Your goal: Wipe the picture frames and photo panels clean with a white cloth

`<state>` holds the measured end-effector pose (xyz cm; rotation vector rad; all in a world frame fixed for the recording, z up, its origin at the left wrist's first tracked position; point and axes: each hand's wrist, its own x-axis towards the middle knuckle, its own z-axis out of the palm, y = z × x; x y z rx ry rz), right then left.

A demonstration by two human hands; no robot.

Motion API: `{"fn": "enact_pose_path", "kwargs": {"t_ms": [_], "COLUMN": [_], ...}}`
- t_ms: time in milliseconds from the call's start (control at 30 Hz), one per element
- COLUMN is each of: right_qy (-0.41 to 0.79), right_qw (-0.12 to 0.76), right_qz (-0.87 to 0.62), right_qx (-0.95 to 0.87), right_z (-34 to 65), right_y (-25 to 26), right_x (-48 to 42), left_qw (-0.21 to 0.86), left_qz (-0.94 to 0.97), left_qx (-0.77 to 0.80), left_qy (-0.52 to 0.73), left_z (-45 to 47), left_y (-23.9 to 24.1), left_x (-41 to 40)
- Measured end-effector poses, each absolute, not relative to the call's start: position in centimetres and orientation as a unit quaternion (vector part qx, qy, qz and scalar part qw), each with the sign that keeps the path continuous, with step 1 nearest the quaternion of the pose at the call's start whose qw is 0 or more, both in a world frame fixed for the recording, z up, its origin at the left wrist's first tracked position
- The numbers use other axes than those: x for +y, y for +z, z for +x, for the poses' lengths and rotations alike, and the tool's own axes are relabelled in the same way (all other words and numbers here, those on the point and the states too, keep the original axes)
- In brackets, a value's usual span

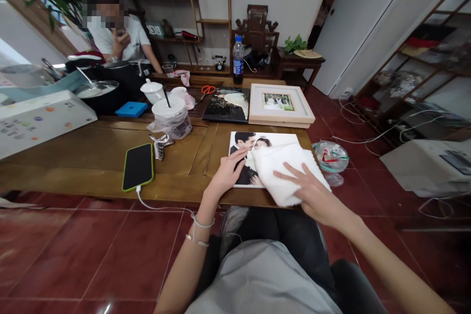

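Note:
A photo panel [241, 159] showing a couple lies flat at the table's front edge. Over its right part spreads a folded white cloth [274, 162], which hides much of the picture and hangs past the panel's right side. My right hand [312, 189] rests on the cloth with its fingers spread. On the panel's left part lies my left hand [227, 171], fingers stretched toward the cloth's edge. Behind the panel are a wood-framed photo [257, 113] and a dark photo panel [221, 108] side by side.
A phone [138, 168] on a charging cable lies left on the wooden table [176, 171]. Farther back are a lidded cup [169, 108], scissors [208, 90], a bottle [238, 61] and a white box [44, 122]. Another person [128, 44] sits across the table. A bag-lined bin [331, 156] stands at right.

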<state>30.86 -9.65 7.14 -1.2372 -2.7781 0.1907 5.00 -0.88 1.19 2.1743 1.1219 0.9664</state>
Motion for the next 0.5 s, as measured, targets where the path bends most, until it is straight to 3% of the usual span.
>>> {"fn": "enact_pose_path", "kwargs": {"t_ms": [267, 500], "right_qy": [0.001, -0.015], "right_qw": [0.106, 0.095], "right_qz": [-0.479, -0.474], "right_qx": [-0.871, -0.876], "right_z": [31.6, 30.9], "right_y": [5.5, 5.4], "right_x": [-0.1, -0.6], "left_qw": [0.258, 0.262], "left_qz": [0.8, 0.798], "left_qx": [0.41, 0.41], "left_qy": [0.354, 0.354], "left_z": [5.0, 5.0], "left_y": [1.2, 1.1], "left_x": [-0.9, -0.9]}}
